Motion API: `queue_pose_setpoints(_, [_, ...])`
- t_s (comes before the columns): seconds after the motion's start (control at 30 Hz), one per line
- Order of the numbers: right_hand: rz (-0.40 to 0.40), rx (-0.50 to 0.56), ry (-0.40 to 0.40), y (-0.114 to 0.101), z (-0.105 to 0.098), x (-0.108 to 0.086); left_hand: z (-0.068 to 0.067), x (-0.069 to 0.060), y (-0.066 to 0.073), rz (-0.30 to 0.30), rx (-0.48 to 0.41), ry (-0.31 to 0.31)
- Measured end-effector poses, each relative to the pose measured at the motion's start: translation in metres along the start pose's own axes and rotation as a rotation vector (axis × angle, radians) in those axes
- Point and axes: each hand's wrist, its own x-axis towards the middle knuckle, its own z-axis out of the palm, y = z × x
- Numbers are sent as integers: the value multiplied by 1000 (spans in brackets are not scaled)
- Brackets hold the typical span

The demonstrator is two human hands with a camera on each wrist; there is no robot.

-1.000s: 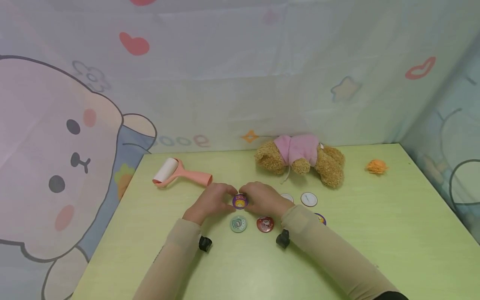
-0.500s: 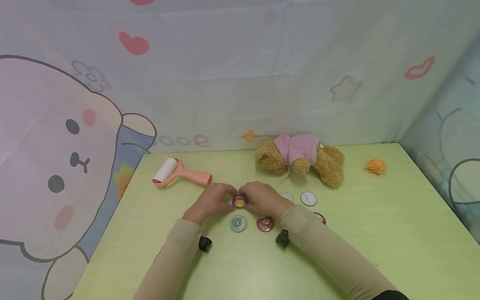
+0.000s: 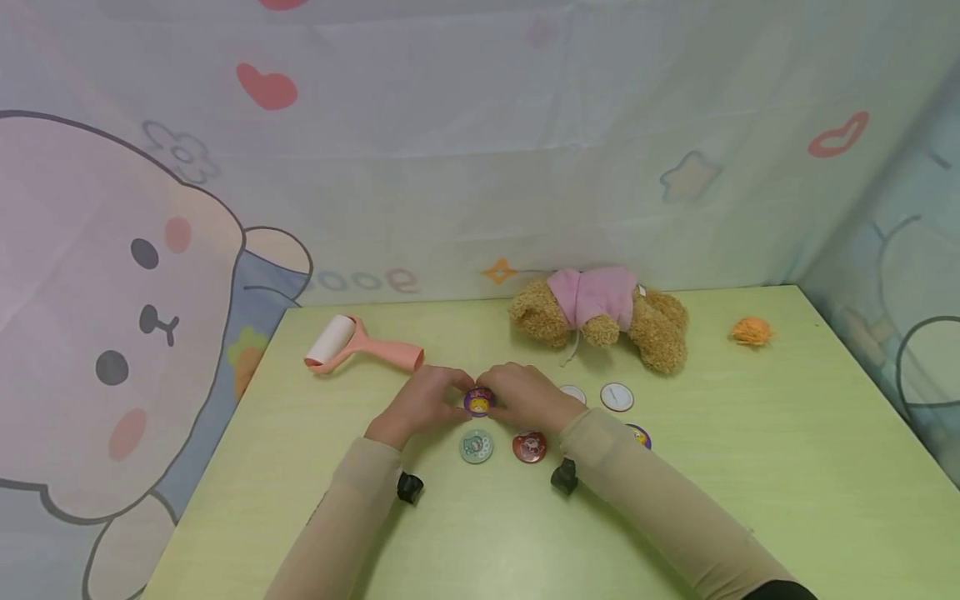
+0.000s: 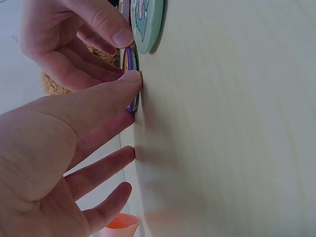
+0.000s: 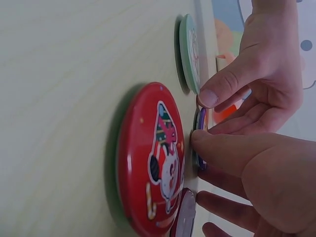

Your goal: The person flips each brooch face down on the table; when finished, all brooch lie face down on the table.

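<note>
Purple badge [image 3: 479, 404], seemingly on green table [image 3: 480, 542]; printed backdrop [image 3: 450, 167] behind

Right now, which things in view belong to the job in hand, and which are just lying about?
Apparently the job's:
purple badge, pinched by left hand and right hand; likely green badge, red badge, second purple badge, white discs.

Apparently lying about:
pink roller, teddy bear, orange tuft.

The badge [image 3: 479, 406] is round and purple-bordered, with a yellow animal face towards six o'clock and reddish marks towards twelve. It lies face up, roughly flat, low at the desk [image 3: 450, 533], pinched by left fingers [image 4: 129, 77] from nine o'clock and right fingers [image 5: 202, 138] from three.
</note>
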Motion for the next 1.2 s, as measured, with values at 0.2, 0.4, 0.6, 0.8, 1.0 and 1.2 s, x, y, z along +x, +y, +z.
queue_pose_setpoints(0.2, [-9, 2, 6, 2, 1, 0, 0, -1, 0, 11, -13, 8])
queue_pose_setpoints(0.4, [-16, 41, 5, 3, 2, 0, -1, -2, 0, 16, -23, 8])
queue_pose_setpoints(0.6, [-32, 68, 8, 3, 4, -1, -1, -4, 0, 10, -28, 1])
queue_pose_setpoints(0.8, [-44, 89, 23, 4, 5, -3, -3, -5, 1, 11, -44, 8])
queue_pose_setpoints(1.0, [-62, 130, 48, 5, 5, -4, -4, -6, 2, 6, -109, 25])
queue_pose_setpoints(1.2, [-62, 114, 75, 4, 5, -3, -2, -6, 0, 41, -134, 37])
